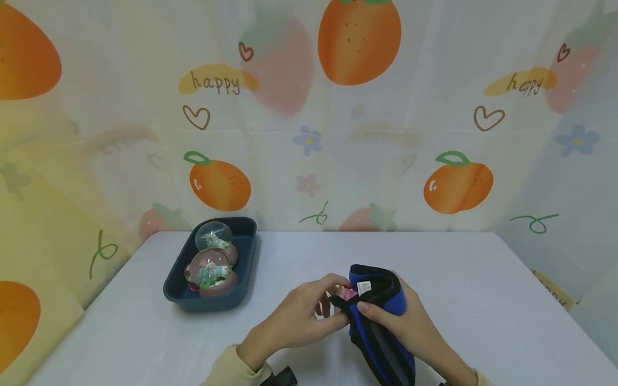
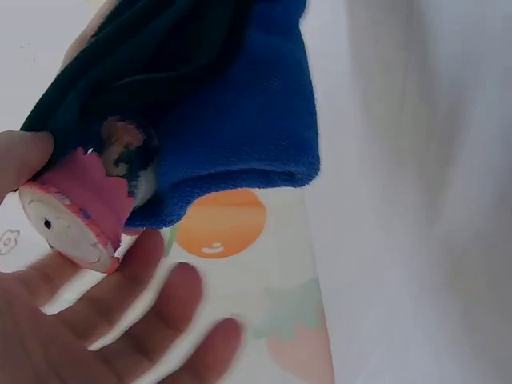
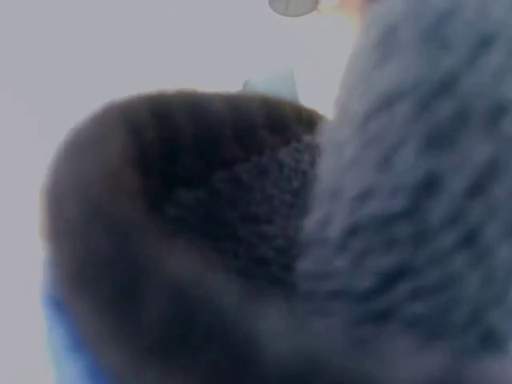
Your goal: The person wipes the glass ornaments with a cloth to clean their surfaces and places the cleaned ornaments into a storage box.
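My left hand [image 1: 304, 313] pinches a small snow globe [image 2: 90, 190] with a pink scalloped base and a pale underside between thumb and fingers. The globe's clear dome, with a small figure inside, sits partly within the fold of a soft blue-and-black cloth [image 1: 381, 338]. Gripping that cloth is my right hand [image 1: 412, 321], its thumb across the front and its fingers hidden behind. The cloth has a white label [image 1: 364, 288], black edging and a grey strip. Up close in the right wrist view, its fuzzy grey surface [image 3: 416, 184] fills much of the picture.
At the back left of the white table [image 1: 454, 273] stands a dark blue tray [image 1: 249, 244]. Several snow globes [image 1: 217, 271] with pinkish bases lie in it. A fruit-patterned curtain [image 1: 270, 155] hangs behind the table. A black object [image 1: 285, 377] shows beside my left sleeve.
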`<move>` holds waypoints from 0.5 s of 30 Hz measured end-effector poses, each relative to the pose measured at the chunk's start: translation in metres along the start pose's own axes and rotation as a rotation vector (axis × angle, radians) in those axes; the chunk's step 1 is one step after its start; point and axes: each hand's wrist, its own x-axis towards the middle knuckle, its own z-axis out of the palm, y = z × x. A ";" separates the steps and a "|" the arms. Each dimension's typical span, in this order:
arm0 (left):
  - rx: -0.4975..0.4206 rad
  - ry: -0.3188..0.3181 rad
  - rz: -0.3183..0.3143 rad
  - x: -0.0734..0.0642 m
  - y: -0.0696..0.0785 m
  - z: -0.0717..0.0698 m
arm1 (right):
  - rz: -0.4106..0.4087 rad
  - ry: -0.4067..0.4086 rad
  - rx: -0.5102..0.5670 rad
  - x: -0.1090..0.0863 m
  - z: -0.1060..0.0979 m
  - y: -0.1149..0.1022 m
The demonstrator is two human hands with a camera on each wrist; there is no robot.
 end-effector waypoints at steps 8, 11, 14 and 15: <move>-0.087 -0.050 0.031 0.000 -0.001 -0.003 | 0.001 0.020 -0.010 -0.001 0.000 -0.001; -0.078 -0.033 0.090 0.001 -0.001 -0.002 | 0.008 0.026 -0.043 0.000 -0.002 0.000; -0.024 -0.001 0.134 0.000 0.000 0.000 | 0.051 0.021 -0.037 0.002 -0.005 0.000; 0.000 0.014 0.151 0.000 0.000 0.000 | 0.067 0.016 -0.028 0.003 -0.006 0.000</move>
